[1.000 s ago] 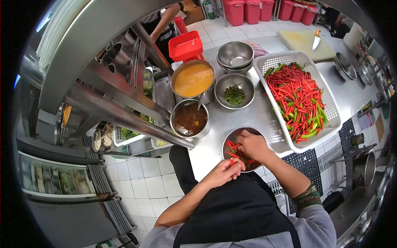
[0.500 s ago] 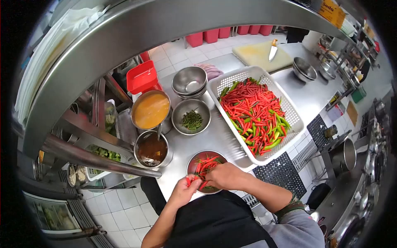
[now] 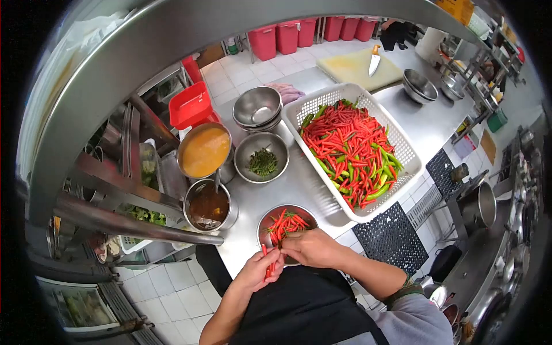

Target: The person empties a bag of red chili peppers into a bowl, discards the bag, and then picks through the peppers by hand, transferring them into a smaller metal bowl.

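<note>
My left hand (image 3: 256,272) is closed around a few red chilies (image 3: 269,266) at the near edge of the counter. Against its fingertips, my right hand (image 3: 317,248) is pinched; what sits between those fingers is hidden. Both hands are over the near side of a steel bowl (image 3: 265,221) that holds more red chilies (image 3: 287,223). Behind it stands another steel bowl (image 3: 246,150) with a small heap of green chili stems (image 3: 263,163). A white perforated basket (image 3: 406,190), full of red and green chilies (image 3: 348,144), lies to the right.
At left are a pot of orange liquid (image 3: 204,150), a pot of dark sauce (image 3: 208,205) and a steel rail (image 3: 132,223). Stacked bowls (image 3: 257,107) and a red container (image 3: 190,106) stand farther back. A knife (image 3: 374,61) lies on the cutting board (image 3: 345,67).
The chilies in my left hand now point upright, clear of the bowl's contents. My right hand has shifted slightly, staying at the left fingertips. The whole view has tilted a little.
</note>
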Demonstrator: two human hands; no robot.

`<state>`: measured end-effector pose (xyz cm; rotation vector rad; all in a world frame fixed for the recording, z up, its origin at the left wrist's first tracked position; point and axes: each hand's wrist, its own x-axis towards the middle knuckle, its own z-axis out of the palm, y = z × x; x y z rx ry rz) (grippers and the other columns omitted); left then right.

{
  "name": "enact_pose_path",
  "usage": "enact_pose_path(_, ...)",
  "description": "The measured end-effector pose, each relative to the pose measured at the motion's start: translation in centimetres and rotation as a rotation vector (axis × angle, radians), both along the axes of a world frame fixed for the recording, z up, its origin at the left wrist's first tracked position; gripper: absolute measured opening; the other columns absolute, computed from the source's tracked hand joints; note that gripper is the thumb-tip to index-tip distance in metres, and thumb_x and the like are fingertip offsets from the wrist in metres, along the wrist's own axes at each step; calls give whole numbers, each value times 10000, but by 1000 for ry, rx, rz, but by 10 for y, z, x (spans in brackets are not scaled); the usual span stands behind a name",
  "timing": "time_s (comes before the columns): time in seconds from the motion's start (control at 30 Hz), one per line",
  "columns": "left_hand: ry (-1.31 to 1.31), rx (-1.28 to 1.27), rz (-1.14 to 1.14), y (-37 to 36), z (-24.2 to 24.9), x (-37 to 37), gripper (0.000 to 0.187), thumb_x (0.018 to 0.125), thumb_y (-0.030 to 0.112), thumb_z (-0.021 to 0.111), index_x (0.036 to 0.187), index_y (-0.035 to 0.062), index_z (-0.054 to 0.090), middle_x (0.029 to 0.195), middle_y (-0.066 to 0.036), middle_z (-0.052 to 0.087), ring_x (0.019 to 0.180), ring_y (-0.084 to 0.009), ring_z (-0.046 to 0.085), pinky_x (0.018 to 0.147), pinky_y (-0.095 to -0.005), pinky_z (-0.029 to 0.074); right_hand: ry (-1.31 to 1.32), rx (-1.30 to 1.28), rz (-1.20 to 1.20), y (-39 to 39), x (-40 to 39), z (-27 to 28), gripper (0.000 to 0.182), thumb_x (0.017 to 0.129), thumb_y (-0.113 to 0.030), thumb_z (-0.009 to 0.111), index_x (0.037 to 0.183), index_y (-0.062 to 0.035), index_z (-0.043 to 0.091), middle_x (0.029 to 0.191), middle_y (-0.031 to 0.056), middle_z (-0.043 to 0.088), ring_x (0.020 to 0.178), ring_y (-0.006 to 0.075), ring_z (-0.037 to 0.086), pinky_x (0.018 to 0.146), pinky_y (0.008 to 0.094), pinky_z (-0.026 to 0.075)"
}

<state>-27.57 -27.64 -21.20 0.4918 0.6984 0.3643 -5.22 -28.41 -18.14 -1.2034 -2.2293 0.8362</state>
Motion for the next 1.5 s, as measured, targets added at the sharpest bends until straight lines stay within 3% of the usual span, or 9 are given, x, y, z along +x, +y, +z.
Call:
enact_pose_path(0.13,65,-97,173,-4,10,9,258,1046,281,477,878,86,489,717,5,433,564,-86,404,428,-210,316,61,176,-182,-11,-22,-9,35,812,-67,654,827,-37,646,783,122,636,748,324,646,649,420,526)
enact_pose_path(0.33,28,-13,184,-15,1,-4,212,1042,246,495,907,82,493,749,4,455,577,-82,416,430,-208,316,106,124,-537,3,-17,-17,87,837,-92,647,784,-27,622,725,171,607,713,361,637,646,458,512)
enact_pose_path(0.6,137,89,125,-18,-9,-13,174,1029,217,530,929,74,525,772,-12,523,617,-77,475,443,-209,344,-232,77,-200,36,-15,-56,192,859,-132,588,1013,-58,675,978,153,615,830,344,666,722,433,550)
enact_pose_path(0.8,168,112,111,-18,-22,-18,153,1016,220,559,964,76,541,777,-15,534,619,-77,480,446,-208,343,-380,62,35,46,-43,-60,209,874,-146,554,1007,-60,690,1014,167,579,880,315,664,739,429,544)
enact_pose_path(1.03,222,147,293,-11,-7,-12,181,1017,217,553,949,49,555,729,-17,535,556,-78,458,427,-210,337,19,94,-110,49,-21,-36,143,850,-126,647,956,-66,722,950,131,655,834,324,666,734,413,536)
enact_pose_path(1.17,245,245,335,0,-7,-11,189,994,233,598,957,47,605,711,13,521,536,-52,425,444,-200,319,158,73,-188,49,-1,-23,121,835,-87,717,949,-51,740,857,122,698,728,274,677,675,341,530)
enact_pose_path(1.37,368,399,266,16,14,14,199,1003,241,588,1005,45,625,699,40,507,543,-30,415,459,-193,322,354,-379,-287,33,6,-7,58,891,-65,693,880,-10,703,765,28,673,655,70,600,603,254,477)
enact_pose_path(1.47,363,441,142,17,4,17,200,1007,243,583,1006,48,629,696,44,506,550,-29,416,457,-193,323,691,-642,-230,28,3,-24,133,878,-118,729,847,-10,658,762,84,664,682,69,590,627,281,484)
enact_pose_path(1.5,355,451,95,16,0,18,200,1006,244,585,994,51,632,695,44,504,551,-29,415,456,-194,322,644,-548,-244,24,1,-28,130,871,-109,729,835,-15,646,754,82,650,667,89,594,613,291,485)
